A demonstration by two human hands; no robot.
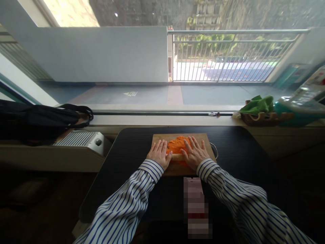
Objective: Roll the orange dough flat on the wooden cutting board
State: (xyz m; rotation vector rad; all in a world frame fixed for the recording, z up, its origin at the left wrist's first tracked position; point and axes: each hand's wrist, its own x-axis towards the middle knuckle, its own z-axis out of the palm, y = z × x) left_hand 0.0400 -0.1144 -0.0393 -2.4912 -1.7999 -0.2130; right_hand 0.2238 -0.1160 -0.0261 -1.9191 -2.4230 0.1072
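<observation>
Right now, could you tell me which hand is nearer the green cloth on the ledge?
Right. The right hand lies on the wooden board, left of the green cloth; the left hand lies farther left.

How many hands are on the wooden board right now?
2. The left hand lies flat on the left part of the wooden board. The right hand lies flat on the right part. The orange heap sits between them. No other hands are in view.

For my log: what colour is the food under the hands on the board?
The food is bright orange; the head view shows it best.
</observation>
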